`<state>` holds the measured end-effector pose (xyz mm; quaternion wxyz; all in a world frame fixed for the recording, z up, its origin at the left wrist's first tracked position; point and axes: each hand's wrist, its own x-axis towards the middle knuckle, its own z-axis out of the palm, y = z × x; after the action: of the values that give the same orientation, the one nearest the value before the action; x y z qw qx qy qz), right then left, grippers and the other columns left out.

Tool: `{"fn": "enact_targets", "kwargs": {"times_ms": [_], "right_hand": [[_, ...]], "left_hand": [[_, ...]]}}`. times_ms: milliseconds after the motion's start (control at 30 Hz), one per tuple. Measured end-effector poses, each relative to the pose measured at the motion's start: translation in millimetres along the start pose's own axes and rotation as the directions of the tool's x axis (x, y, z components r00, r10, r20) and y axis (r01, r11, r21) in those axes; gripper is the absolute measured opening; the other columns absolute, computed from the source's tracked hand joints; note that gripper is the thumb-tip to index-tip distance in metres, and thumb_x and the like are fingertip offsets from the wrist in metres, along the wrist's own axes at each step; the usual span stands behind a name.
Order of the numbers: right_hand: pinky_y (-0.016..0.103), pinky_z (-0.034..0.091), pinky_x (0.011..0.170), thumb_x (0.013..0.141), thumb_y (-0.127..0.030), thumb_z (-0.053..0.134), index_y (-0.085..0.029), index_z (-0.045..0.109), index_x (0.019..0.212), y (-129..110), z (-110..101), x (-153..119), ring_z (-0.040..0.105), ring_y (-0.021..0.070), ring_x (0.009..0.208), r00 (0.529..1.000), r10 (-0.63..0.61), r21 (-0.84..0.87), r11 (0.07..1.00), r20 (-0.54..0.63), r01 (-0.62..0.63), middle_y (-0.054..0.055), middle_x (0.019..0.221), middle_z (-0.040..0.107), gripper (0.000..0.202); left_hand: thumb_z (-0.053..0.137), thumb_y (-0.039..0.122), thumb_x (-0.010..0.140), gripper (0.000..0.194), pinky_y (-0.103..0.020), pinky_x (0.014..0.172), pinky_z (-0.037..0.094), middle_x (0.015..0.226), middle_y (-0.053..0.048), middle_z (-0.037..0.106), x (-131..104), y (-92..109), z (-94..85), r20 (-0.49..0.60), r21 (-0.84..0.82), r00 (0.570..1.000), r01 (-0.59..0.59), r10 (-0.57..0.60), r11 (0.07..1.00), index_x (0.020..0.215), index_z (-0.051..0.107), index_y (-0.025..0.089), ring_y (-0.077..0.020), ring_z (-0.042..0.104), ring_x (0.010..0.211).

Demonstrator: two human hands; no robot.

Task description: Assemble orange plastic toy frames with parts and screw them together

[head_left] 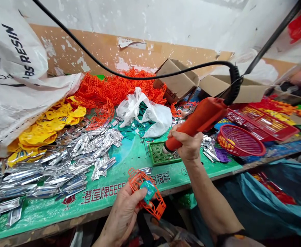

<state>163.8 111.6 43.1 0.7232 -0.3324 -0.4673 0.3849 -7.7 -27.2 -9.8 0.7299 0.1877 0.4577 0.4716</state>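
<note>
My left hand point(126, 206) pinches an orange plastic frame point(157, 210) near the table's front edge. A small teal plastic piece point(148, 190) lies against the frame under my thumb. My right hand point(189, 145) is wrapped round an orange-red electric screwdriver point(198, 120), tilted with its tip down to the left. That tip is over a green tray point(152, 152) of small metal parts, probably screws; whether it touches them I cannot tell. From the tool's rear end runs a black cable point(140, 78).
Silver metallic pieces point(70, 164) are heaped on the left, beside yellow parts point(50, 123) and a white sack point(16, 75). Behind lie orange frames point(130, 85), a white plastic bag point(155, 118) and cardboard boxes point(178, 79). A red basket point(240, 140) stands to the right.
</note>
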Motion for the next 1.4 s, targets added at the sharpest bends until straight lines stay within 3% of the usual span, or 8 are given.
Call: {"fn": "enact_targets", "kwargs": {"times_ms": [100, 267, 667, 900, 1100, 1267, 1400], "right_hand": [[0.035, 0.048, 0.060, 0.062, -0.018, 0.070, -0.019, 0.065, 0.082, 3, -1, -1, 0.056, 0.0144, 0.056, 1.000, 0.007, -0.042, 0.999, -0.007, -0.007, -0.004, 0.064, 0.061, 0.020], [0.041, 0.052, 0.069, 0.064, -0.022, 0.068, -0.019, 0.064, 0.072, 12, -5, -2, 0.060, 0.0183, 0.065, 1.000, -0.016, -0.139, 0.990, 0.002, 0.016, -0.001, 0.064, 0.060, 0.009], [0.039, 0.051, 0.067, 0.065, -0.021, 0.070, -0.019, 0.064, 0.071, 17, -8, -3, 0.059, 0.0170, 0.062, 1.000, -0.006, -0.111, 0.994, 0.009, 0.007, -0.001, 0.066, 0.061, 0.008], [0.037, 0.051, 0.067, 0.064, -0.024, 0.075, -0.020, 0.065, 0.080, 16, -6, -5, 0.058, 0.0162, 0.061, 0.999, -0.007, -0.099, 0.995, 0.050, 0.012, -0.002, 0.067, 0.063, 0.019], [0.034, 0.050, 0.063, 0.061, -0.024, 0.077, -0.019, 0.065, 0.082, 16, -4, -5, 0.058, 0.0156, 0.060, 1.000, 0.016, -0.113, 0.993, 0.014, -0.014, -0.002, 0.068, 0.064, 0.024], [0.032, 0.047, 0.057, 0.062, -0.018, 0.073, -0.019, 0.062, 0.076, 5, -1, 1, 0.056, 0.0139, 0.055, 1.000, 0.029, -0.055, 0.998, 0.008, -0.028, -0.003, 0.063, 0.061, 0.018], [0.033, 0.047, 0.055, 0.062, -0.017, 0.069, -0.020, 0.061, 0.071, -23, 4, 1, 0.054, 0.0141, 0.054, 0.999, 0.029, -0.001, 1.000, 0.041, -0.029, -0.003, 0.061, 0.059, 0.013]], "left_hand": [[0.080, 0.023, 0.070, 0.041, -0.025, 0.059, 0.053, 0.092, -0.007, 0.073, 1, -1, 0.0, -0.009, -0.018, 1.000, -0.003, 0.003, 1.000, 0.108, 0.070, 0.016, -0.0165, 0.065, 0.071], [0.080, 0.021, 0.068, 0.040, -0.024, 0.054, 0.053, 0.090, -0.006, 0.074, 2, -2, 2.1, -0.046, -0.055, 0.999, -0.014, 0.011, 0.998, 0.107, 0.070, 0.017, -0.0160, 0.065, 0.068], [0.082, 0.022, 0.067, 0.039, -0.025, 0.055, 0.054, 0.093, -0.007, 0.074, 4, 2, 0.5, -0.073, -0.079, 0.997, -0.003, -0.003, 0.997, 0.104, 0.070, 0.016, -0.0177, 0.066, 0.072], [0.084, 0.023, 0.065, 0.039, -0.023, 0.053, 0.055, 0.090, -0.006, 0.074, 3, 2, 1.9, -0.091, -0.119, 0.996, -0.019, 0.008, 0.993, 0.101, 0.071, 0.017, -0.0159, 0.065, 0.069], [0.085, 0.021, 0.063, 0.040, -0.025, 0.056, 0.056, 0.090, -0.006, 0.075, 5, 3, 0.7, -0.108, -0.138, 0.994, -0.026, 0.011, 0.990, 0.101, 0.072, 0.016, -0.0166, 0.066, 0.070], [0.084, 0.020, 0.063, 0.036, -0.026, 0.057, 0.055, 0.083, -0.005, 0.074, 6, 6, 1.9, -0.108, -0.172, 0.994, -0.022, 0.003, 0.985, 0.096, 0.071, 0.014, -0.0153, 0.065, 0.067], [0.085, 0.017, 0.059, 0.039, -0.024, 0.052, 0.053, 0.083, -0.003, 0.073, 5, 7, 5.3, -0.154, -0.210, 0.988, -0.026, -0.007, 0.977, 0.095, 0.070, 0.015, -0.0154, 0.065, 0.067]]}}
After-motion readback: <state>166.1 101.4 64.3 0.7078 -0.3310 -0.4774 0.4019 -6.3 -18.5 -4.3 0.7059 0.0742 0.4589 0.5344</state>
